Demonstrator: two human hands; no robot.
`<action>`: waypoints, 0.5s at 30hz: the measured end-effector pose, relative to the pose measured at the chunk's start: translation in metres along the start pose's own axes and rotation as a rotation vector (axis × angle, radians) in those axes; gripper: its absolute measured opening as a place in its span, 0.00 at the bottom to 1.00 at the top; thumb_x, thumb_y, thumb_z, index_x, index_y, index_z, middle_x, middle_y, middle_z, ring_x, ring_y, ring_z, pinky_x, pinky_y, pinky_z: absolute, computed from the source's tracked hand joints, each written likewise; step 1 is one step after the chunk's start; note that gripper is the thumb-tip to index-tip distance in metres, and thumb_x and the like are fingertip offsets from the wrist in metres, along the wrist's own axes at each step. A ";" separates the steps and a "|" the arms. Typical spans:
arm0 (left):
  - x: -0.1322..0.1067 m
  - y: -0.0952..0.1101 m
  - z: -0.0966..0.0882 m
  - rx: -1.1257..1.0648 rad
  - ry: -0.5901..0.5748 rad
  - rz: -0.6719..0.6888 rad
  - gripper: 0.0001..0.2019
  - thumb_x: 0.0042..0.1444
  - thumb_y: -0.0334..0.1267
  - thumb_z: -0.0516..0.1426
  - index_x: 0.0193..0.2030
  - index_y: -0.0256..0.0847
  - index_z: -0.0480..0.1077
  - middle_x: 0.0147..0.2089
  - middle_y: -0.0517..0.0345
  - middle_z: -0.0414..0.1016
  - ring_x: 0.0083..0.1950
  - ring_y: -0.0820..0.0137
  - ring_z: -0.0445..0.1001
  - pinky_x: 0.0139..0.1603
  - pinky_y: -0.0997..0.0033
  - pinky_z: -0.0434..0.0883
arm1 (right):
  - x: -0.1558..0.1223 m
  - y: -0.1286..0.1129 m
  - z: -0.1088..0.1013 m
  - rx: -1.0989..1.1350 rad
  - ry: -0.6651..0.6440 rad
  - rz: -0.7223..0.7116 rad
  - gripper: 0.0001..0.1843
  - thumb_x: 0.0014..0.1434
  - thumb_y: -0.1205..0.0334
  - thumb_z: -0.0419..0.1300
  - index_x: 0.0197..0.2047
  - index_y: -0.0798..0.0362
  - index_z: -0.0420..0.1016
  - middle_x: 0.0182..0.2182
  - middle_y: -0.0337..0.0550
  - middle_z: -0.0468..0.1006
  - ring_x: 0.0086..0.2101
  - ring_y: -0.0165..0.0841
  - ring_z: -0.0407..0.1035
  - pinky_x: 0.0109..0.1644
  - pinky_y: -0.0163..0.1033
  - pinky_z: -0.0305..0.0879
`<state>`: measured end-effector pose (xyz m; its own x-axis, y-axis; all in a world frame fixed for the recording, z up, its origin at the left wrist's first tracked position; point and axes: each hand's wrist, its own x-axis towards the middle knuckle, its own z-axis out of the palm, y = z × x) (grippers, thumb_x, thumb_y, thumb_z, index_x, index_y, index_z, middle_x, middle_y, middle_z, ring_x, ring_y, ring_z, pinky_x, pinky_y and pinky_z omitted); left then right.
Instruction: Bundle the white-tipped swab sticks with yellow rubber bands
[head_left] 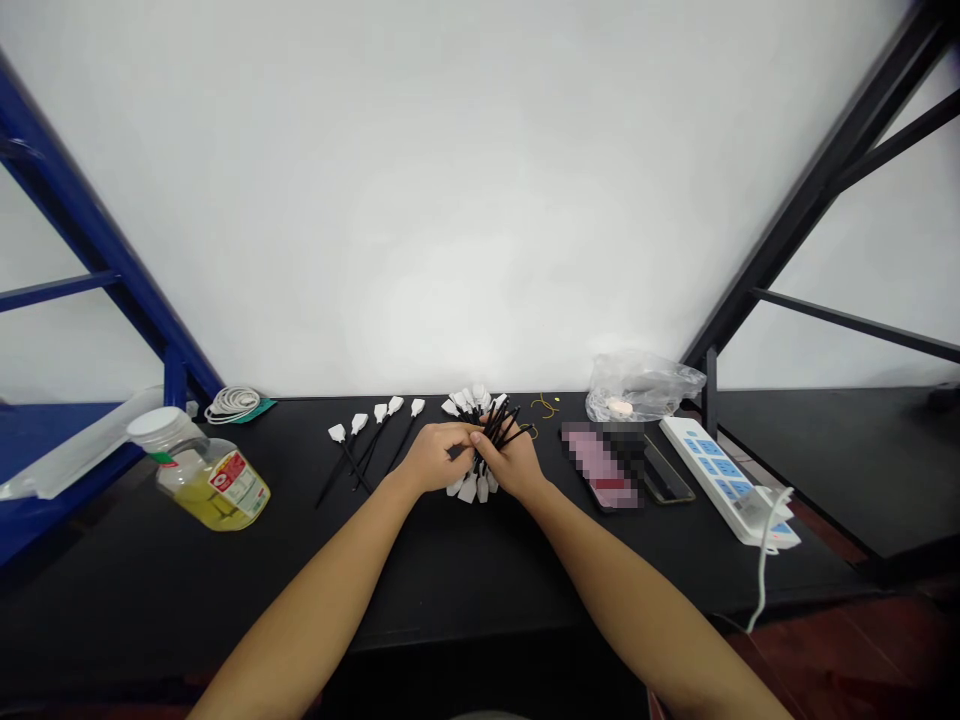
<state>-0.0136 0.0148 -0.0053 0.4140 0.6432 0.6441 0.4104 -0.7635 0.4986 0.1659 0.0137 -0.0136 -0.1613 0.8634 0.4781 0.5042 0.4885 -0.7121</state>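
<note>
1. Bundle of black stems with white flat tips [491, 435], fanned out, held at the middle of the counter [450, 580].
2. Hands together, clamped on the bundle: left hand [439, 456] at its left side, right hand [510, 465] at its right.
3. Just left of the hands: five loose stems [380, 412] of the same kind, lying on the counter.
4. Just right, further back: thin yellow wire [545, 405].
5. Further right: pixelated object [600, 465], plastic bag [637, 388], white power strip [720, 470].
6. Far left: lidded jar [214, 485] with yellow contents, coil of white cable [231, 405].
</note>
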 end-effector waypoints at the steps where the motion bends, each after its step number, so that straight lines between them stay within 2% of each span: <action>1: 0.000 0.000 0.000 -0.014 0.011 -0.026 0.09 0.57 0.33 0.54 0.28 0.41 0.73 0.40 0.53 0.82 0.39 0.68 0.79 0.42 0.70 0.73 | 0.000 -0.001 0.000 0.012 -0.022 -0.016 0.15 0.64 0.49 0.58 0.47 0.51 0.73 0.36 0.45 0.82 0.36 0.38 0.77 0.38 0.38 0.69; 4: 0.003 -0.005 -0.006 0.066 0.049 -0.188 0.10 0.60 0.36 0.54 0.29 0.41 0.73 0.38 0.55 0.81 0.36 0.69 0.77 0.41 0.70 0.72 | -0.001 -0.004 -0.002 0.034 -0.077 -0.067 0.12 0.67 0.52 0.54 0.40 0.50 0.74 0.33 0.44 0.81 0.34 0.35 0.76 0.37 0.36 0.67; 6: 0.004 -0.014 -0.017 0.234 0.093 -0.366 0.09 0.61 0.39 0.54 0.34 0.43 0.74 0.40 0.55 0.81 0.38 0.68 0.77 0.42 0.70 0.71 | 0.000 -0.006 -0.003 0.031 -0.072 -0.076 0.12 0.67 0.54 0.54 0.38 0.50 0.73 0.32 0.43 0.80 0.33 0.35 0.75 0.37 0.36 0.65; 8: 0.003 -0.028 -0.031 0.433 0.111 -0.580 0.10 0.61 0.43 0.54 0.38 0.44 0.75 0.46 0.54 0.79 0.43 0.64 0.77 0.44 0.68 0.71 | 0.000 -0.007 -0.004 0.027 -0.075 -0.069 0.11 0.66 0.54 0.54 0.37 0.50 0.73 0.30 0.42 0.79 0.32 0.34 0.74 0.36 0.36 0.64; 10: -0.001 -0.044 -0.045 0.554 0.039 -0.783 0.13 0.61 0.48 0.55 0.42 0.44 0.75 0.52 0.51 0.77 0.49 0.60 0.77 0.46 0.65 0.70 | 0.000 -0.007 -0.005 0.032 -0.081 -0.057 0.11 0.66 0.55 0.55 0.36 0.50 0.73 0.29 0.41 0.78 0.31 0.34 0.73 0.35 0.36 0.63; 12: -0.006 -0.058 -0.053 0.589 -0.106 -0.929 0.17 0.59 0.51 0.56 0.49 0.44 0.74 0.54 0.48 0.77 0.52 0.56 0.76 0.47 0.63 0.71 | 0.000 -0.007 -0.005 0.039 -0.084 -0.048 0.11 0.66 0.54 0.55 0.36 0.50 0.73 0.29 0.41 0.78 0.30 0.33 0.73 0.35 0.36 0.63; 15: -0.012 -0.069 -0.053 0.585 -0.274 -0.986 0.19 0.58 0.48 0.56 0.53 0.44 0.71 0.54 0.48 0.78 0.54 0.54 0.76 0.48 0.61 0.70 | 0.001 -0.007 -0.005 0.041 -0.088 -0.036 0.11 0.65 0.53 0.55 0.36 0.50 0.73 0.28 0.40 0.78 0.30 0.33 0.72 0.35 0.35 0.64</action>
<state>-0.0901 0.0566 -0.0170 -0.1596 0.9858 -0.0528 0.9313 0.1681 0.3232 0.1667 0.0101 -0.0054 -0.2532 0.8522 0.4579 0.4622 0.5224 -0.7166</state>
